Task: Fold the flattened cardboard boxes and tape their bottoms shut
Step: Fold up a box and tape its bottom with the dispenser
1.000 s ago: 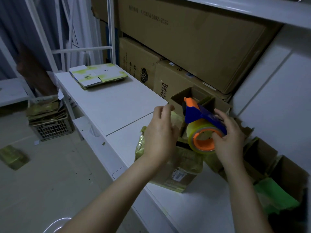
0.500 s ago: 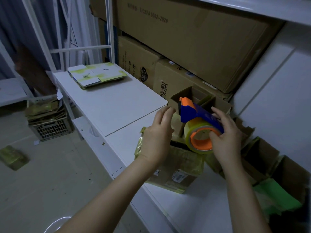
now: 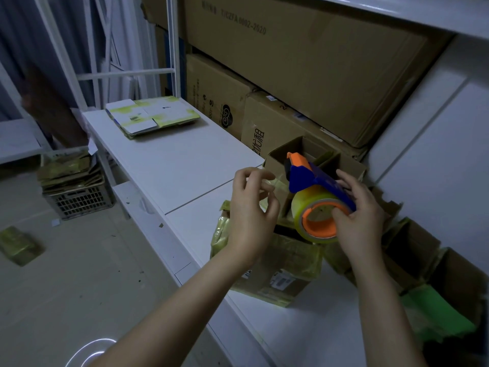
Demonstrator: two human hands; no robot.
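My right hand [image 3: 357,215] grips a blue and orange tape dispenser [image 3: 312,178] with its roll of clear yellowish tape [image 3: 315,218], held above the white table [image 3: 180,165]. My left hand [image 3: 251,207] pinches the loose end of the tape [image 3: 275,182] and holds it out to the left of the dispenser. Under both hands lies a taped cardboard box [image 3: 280,271] on the table. A stack of flattened white and green boxes [image 3: 150,115] rests at the table's far end.
Large brown cartons [image 3: 304,64] fill the shelf behind. Open folded boxes [image 3: 312,154] stand against them, and more open boxes [image 3: 436,263] line the right side. A crate of flattened cardboard [image 3: 74,189] sits on the floor at the left, and a small package [image 3: 18,245] lies nearby.
My left hand has moved left from the dispenser, drawing out a short strip of tape. The dispenser has stayed near the same place in my right hand.
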